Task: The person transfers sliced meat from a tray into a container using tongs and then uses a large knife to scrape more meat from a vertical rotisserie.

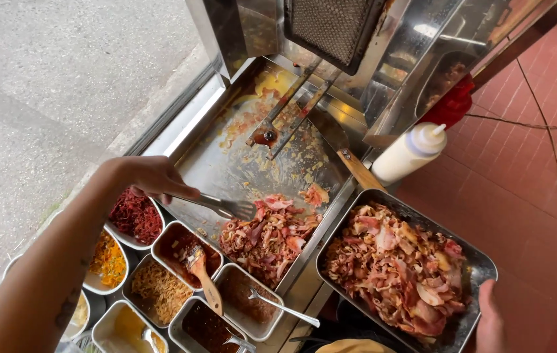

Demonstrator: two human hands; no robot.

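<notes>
Left hand point(154, 178): I gripped a fork point(226, 207), tines in the shaved meat point(268, 235) on the griddle point(226, 163).
Right hand point(489, 320): I clasped the rim of the steel meat tray point(481, 265) beside the griddle.

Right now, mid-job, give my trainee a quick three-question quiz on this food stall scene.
1. True or false: the left hand holds a fork in the shaved meat pile on the steel griddle tray.
2. What does the right hand touch?
A. squeeze bottle
B. rim of the steel meat pan
C. wooden spoon
3. Fill in: the white squeeze bottle lies beside the ____-handled knife.

Key: 1 true. 2 B, the steel meat pan. 3 wooden.
</notes>
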